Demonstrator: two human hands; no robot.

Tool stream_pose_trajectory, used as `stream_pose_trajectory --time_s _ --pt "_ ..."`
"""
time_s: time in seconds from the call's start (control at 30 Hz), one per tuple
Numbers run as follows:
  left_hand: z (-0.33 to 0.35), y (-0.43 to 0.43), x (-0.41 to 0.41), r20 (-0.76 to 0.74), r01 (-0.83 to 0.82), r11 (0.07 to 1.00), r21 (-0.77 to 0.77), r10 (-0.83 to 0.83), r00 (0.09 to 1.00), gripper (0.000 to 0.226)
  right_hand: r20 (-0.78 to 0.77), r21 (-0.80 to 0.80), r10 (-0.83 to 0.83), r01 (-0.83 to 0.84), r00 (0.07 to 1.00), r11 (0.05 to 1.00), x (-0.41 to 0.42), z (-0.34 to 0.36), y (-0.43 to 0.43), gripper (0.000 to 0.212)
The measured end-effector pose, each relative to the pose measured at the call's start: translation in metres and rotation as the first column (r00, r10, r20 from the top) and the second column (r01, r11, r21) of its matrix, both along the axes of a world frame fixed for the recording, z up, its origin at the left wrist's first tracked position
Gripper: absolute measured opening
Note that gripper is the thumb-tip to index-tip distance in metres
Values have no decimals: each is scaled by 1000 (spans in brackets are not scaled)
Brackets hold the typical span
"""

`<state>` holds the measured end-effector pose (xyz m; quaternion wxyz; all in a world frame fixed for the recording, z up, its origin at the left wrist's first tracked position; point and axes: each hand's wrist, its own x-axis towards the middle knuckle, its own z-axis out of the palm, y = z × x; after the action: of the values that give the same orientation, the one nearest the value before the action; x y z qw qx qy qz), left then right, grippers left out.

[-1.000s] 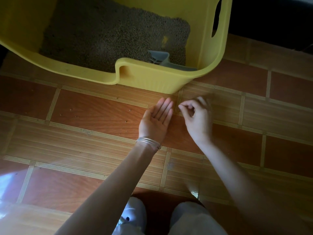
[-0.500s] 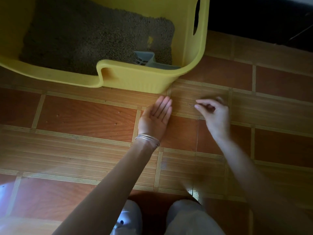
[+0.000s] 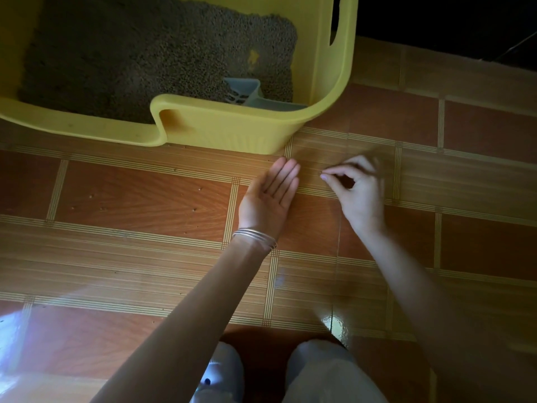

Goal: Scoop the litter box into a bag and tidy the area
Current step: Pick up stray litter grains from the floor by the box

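A yellow litter box (image 3: 232, 132) holds grey-brown litter (image 3: 145, 53), with a pale blue scoop (image 3: 247, 91) lying in its near right corner. On the tiled floor just in front of the box, my left hand (image 3: 270, 199) lies flat, palm up, fingers together, silver bangles at the wrist. To its right my right hand (image 3: 357, 187) pinches thumb and forefinger at the floor; a tiny dark grain (image 3: 320, 171) seems to sit at the fingertips. Whether the palm holds grains I cannot tell.
Several stray litter grains (image 3: 194, 210) dot the red-brown tile left of my left hand. My two shoes (image 3: 220, 379) stand at the bottom edge. A dark area (image 3: 465, 18) lies beyond the floor at top right.
My right hand moved right away from the left hand, then back a little toward it, fingers still pinched. The left hand stayed palm up on the floor. The view shifted slightly.
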<state>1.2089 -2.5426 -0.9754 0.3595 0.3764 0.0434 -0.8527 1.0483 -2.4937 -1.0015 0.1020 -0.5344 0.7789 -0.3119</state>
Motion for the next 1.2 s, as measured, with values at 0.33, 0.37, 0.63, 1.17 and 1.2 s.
stream_pose_trajectory --time_s 0.33,0.37,0.63,1.17,1.2 --pt "1 5 -10 -27 55 997 47 -54 998 39 182 -56 54 -44 982 997 22 11 4 20" --pt "2 5 -12 -20 79 995 60 -78 997 40 237 -72 83 -68 968 995 28 13 6 20" --pt "8 1 -23 -42 38 990 133 -32 999 39 309 -63 -74 98 948 993 0 13 20 16" --pt "3 -4 -18 -32 -37 997 74 40 999 40 195 -1 -64 65 979 998 -16 -9 8 26" --pt "2 -4 -18 -30 -35 997 73 38 999 39 191 -4 -60 62 980 998 -16 -9 8 25"
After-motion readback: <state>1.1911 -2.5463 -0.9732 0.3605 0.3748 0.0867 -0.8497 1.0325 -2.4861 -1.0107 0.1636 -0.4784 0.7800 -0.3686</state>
